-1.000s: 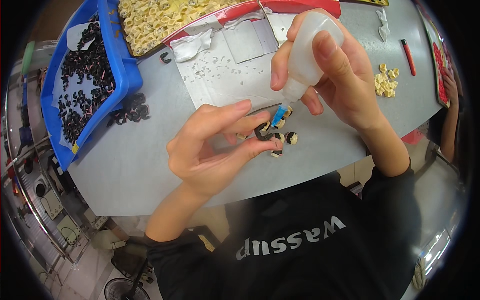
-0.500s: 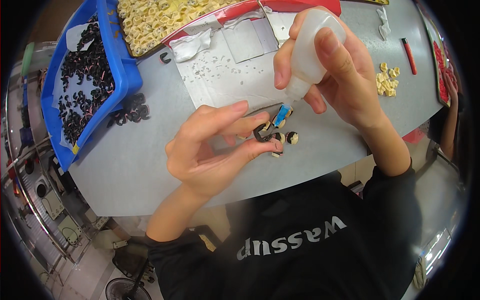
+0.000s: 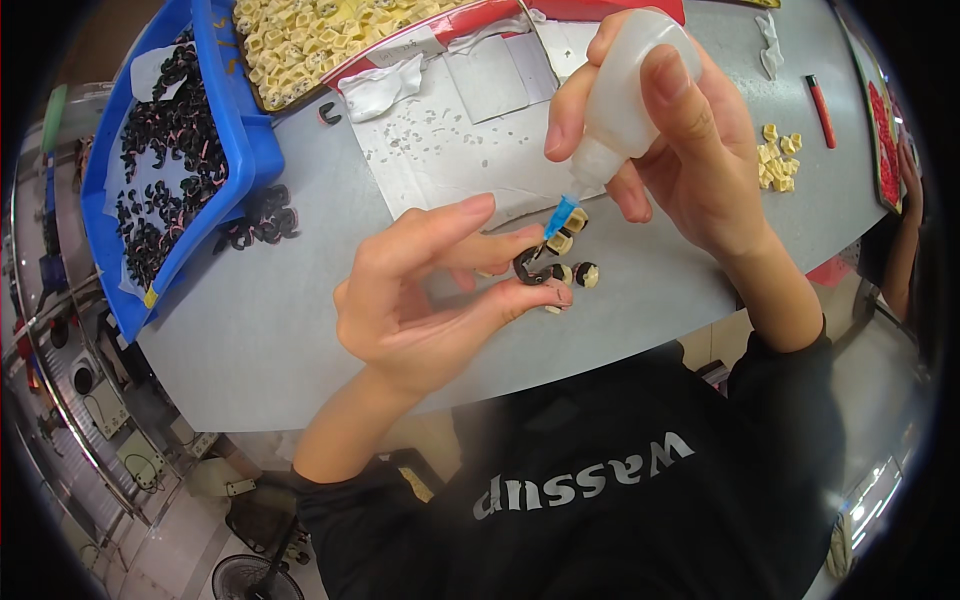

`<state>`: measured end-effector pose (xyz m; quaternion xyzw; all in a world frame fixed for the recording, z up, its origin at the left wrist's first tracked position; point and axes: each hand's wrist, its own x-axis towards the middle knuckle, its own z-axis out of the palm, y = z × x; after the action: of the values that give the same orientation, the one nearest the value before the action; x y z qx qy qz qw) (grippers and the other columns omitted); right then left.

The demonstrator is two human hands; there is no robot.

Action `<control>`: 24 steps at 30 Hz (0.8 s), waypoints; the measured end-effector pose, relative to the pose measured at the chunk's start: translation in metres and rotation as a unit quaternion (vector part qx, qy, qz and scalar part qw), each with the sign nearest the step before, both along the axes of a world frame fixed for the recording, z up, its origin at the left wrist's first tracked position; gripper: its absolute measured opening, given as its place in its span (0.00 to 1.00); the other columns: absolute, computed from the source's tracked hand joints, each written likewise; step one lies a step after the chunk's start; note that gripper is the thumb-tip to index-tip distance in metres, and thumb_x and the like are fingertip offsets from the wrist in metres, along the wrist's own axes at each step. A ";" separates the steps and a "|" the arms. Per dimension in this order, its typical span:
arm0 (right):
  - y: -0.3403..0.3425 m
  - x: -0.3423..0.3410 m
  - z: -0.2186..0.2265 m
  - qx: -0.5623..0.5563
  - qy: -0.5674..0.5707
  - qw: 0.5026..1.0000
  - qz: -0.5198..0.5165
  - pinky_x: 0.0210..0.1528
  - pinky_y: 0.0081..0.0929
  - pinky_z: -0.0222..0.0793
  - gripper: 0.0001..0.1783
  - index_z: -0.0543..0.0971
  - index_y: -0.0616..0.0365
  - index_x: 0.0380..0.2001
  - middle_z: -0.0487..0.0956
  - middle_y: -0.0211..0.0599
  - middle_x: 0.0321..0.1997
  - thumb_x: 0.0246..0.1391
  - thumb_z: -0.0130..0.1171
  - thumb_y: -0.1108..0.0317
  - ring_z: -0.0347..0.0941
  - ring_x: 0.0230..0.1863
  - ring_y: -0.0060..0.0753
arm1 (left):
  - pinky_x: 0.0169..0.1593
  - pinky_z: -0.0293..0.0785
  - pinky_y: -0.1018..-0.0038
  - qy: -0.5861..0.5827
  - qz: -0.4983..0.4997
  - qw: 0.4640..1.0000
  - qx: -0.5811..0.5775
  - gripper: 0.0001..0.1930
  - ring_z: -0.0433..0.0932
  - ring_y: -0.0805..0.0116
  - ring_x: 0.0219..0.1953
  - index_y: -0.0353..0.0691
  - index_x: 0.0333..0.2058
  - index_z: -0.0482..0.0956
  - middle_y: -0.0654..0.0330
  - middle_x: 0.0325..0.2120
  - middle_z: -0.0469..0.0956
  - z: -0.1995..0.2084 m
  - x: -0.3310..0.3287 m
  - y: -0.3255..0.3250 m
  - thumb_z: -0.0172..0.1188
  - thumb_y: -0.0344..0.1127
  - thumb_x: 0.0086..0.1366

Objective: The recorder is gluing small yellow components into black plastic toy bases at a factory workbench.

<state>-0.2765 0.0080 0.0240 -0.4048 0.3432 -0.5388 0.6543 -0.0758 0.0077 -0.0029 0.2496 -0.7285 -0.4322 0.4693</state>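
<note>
Between thumb and fingers my left hand (image 3: pixel 410 290) pinches a small black curved piece (image 3: pixel 527 268), shaped like a C. My right hand (image 3: pixel 700 150) grips a translucent white squeeze bottle (image 3: pixel 635 90), tipped downward. Its blue needle tip (image 3: pixel 560 218) points at the inside of the curved piece; whether it touches cannot be told. Just right of my left fingertips lie several small cream pieces (image 3: pixel 560 243), some joined with black parts, such as the black-and-cream piece (image 3: pixel 588 274).
A blue bin (image 3: pixel 265 150) of black curved pieces stands at left, with a loose pile (image 3: pixel 265 222) beside it. Cream pieces fill a tray (image 3: pixel 330 45) at the back. White paper (image 3: pixel 420 160), a red marker (image 3: pixel 820 112) and a cream pile (image 3: pixel 778 160) lie around. Another person's hand (image 3: pixel 908 165) shows far right.
The bottle has shifted slightly right, and its blue needle tip now angles down to the black curved piece. My left hand has barely moved, still pinching that piece.
</note>
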 end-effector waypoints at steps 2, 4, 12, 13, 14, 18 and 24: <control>-0.001 0.000 0.001 0.005 0.016 1.000 0.005 0.18 0.17 0.62 0.16 0.60 0.57 0.39 0.75 0.54 0.32 0.59 0.41 0.55 0.66 0.15 0.25 | 0.30 0.76 0.78 0.003 -0.010 1.000 -0.003 0.29 0.80 0.60 0.29 0.28 0.42 0.64 0.54 0.24 0.77 -0.001 0.001 0.000 0.69 0.22 0.40; 0.000 0.000 0.001 0.000 0.023 1.000 0.004 0.18 0.16 0.62 0.16 0.60 0.57 0.39 0.75 0.54 0.32 0.59 0.41 0.55 0.66 0.15 0.25 | 0.26 0.63 0.85 -0.047 0.007 0.999 -0.018 0.37 0.71 0.78 0.21 0.33 0.46 0.62 0.57 0.22 0.78 -0.004 0.004 0.000 0.73 0.29 0.35; -0.002 -0.002 -0.002 -0.003 0.006 1.000 -0.007 0.18 0.17 0.62 0.17 0.60 0.57 0.39 0.75 0.55 0.32 0.58 0.42 0.53 0.66 0.15 0.25 | 0.24 0.74 0.82 0.008 -0.016 1.000 -0.002 0.28 0.80 0.61 0.29 0.27 0.42 0.63 0.54 0.23 0.77 0.000 0.000 -0.003 0.67 0.20 0.43; -0.002 -0.002 -0.001 0.001 -0.001 1.000 -0.007 0.18 0.17 0.63 0.17 0.60 0.57 0.38 0.75 0.55 0.32 0.58 0.42 0.53 0.66 0.15 0.25 | 0.23 0.74 0.82 0.005 -0.023 1.000 -0.005 0.27 0.80 0.61 0.29 0.27 0.42 0.63 0.54 0.23 0.77 0.001 0.001 -0.004 0.67 0.20 0.43; -0.002 -0.002 0.000 0.006 -0.008 1.000 -0.007 0.18 0.17 0.63 0.18 0.60 0.58 0.38 0.75 0.55 0.31 0.58 0.42 0.53 0.66 0.15 0.25 | 0.23 0.74 0.82 0.004 -0.022 1.000 -0.005 0.27 0.80 0.61 0.29 0.27 0.42 0.63 0.54 0.23 0.77 0.001 0.000 -0.003 0.67 0.20 0.43; -0.006 -0.014 0.029 0.105 0.232 0.966 0.040 0.18 0.17 0.63 0.18 0.60 0.58 0.38 0.75 0.55 0.32 0.58 0.42 0.54 0.66 0.15 0.25 | 0.22 0.73 0.82 0.007 -0.013 1.000 -0.003 0.27 0.80 0.61 0.29 0.27 0.42 0.62 0.54 0.22 0.77 0.001 -0.002 -0.003 0.66 0.20 0.44; -0.002 0.001 0.001 -0.007 0.044 0.999 -0.008 0.18 0.17 0.62 0.17 0.60 0.58 0.37 0.75 0.55 0.32 0.59 0.42 0.55 0.65 0.15 0.25 | 0.22 0.71 0.83 0.017 -0.016 1.000 -0.006 0.27 0.80 0.63 0.29 0.28 0.43 0.62 0.54 0.21 0.78 -0.002 0.000 -0.004 0.66 0.21 0.44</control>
<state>-0.2759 0.0062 0.0251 -0.4296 0.3709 -0.5280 0.6317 -0.0755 0.0037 -0.0053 0.2276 -0.7269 -0.4394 0.4762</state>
